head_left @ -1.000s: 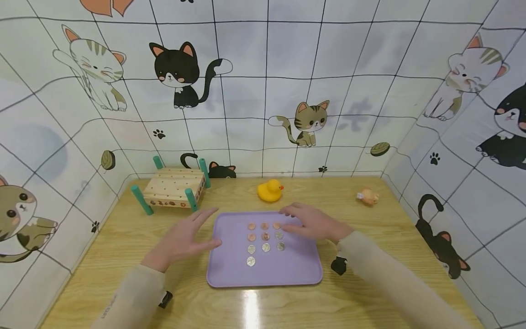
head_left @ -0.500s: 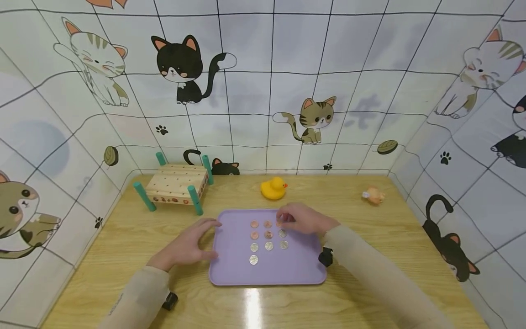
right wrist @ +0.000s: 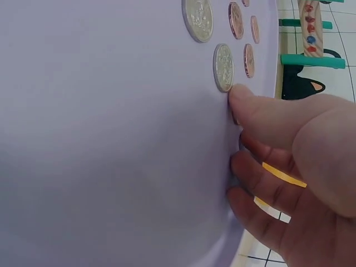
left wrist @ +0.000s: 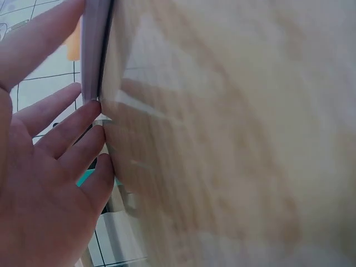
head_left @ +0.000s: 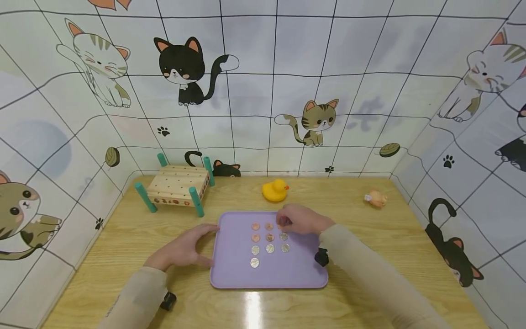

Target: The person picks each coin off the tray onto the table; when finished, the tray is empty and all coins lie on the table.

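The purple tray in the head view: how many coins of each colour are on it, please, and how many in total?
Copper-coloured coins: 5, one partly hidden by the right hand
Silver-coloured coins: 5
Total: 10

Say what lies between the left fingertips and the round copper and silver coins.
Only the rectangular purple tray, bare from left fingertips to coins, in the head view.

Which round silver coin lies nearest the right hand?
The round silver metal coin sharing its row with two round copper-coloured coins; the other silver coins lie farther from the right hand.
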`<state>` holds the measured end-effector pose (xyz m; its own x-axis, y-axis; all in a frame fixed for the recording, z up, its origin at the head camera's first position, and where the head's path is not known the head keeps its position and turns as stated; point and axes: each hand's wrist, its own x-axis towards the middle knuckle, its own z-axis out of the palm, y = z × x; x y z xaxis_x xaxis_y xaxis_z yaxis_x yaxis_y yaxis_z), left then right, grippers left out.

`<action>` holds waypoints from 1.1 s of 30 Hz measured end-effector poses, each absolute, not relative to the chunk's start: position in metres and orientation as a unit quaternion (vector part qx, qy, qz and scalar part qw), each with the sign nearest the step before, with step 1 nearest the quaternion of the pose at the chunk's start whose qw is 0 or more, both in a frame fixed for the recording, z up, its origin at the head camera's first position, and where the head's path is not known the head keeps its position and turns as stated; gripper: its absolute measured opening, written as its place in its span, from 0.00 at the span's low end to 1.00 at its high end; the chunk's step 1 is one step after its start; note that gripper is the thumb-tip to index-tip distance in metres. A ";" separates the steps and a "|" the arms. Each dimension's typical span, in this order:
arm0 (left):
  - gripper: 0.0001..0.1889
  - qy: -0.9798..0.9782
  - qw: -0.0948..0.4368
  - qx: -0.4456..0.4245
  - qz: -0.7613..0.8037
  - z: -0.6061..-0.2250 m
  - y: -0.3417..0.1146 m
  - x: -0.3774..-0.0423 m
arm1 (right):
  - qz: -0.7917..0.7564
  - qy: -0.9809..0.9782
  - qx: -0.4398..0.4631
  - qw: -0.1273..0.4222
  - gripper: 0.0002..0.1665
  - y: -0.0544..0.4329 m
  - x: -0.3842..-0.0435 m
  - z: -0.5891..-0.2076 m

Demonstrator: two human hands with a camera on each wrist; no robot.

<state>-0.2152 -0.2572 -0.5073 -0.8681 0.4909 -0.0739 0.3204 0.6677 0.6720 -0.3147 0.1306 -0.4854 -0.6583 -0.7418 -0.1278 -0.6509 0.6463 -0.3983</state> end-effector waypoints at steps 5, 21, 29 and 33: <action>0.51 0.905 0.136 0.221 0.338 -0.504 -0.257 -0.216 | -0.140 0.903 -0.378 0.147 0.08 0.125 -0.316 -0.487; 0.50 0.902 0.150 0.211 0.346 -0.507 -0.258 -0.217 | -0.108 0.919 -0.338 0.169 0.12 0.117 -0.312 -0.484; 0.51 0.903 0.154 0.206 0.344 -0.506 -0.258 -0.217 | -0.206 0.896 -0.345 0.188 0.08 0.127 -0.314 -0.483; 0.50 0.902 0.159 0.203 0.346 -0.505 -0.256 -0.217 | -0.234 0.889 -0.343 0.195 0.07 0.133 -0.314 -0.485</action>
<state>-0.2168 -0.2564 -0.5052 -0.8669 0.4763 -0.1469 0.2555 0.6776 0.6896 -0.3145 0.1335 -0.4850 -0.6893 -0.7003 -0.1856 -0.5186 0.6558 -0.5487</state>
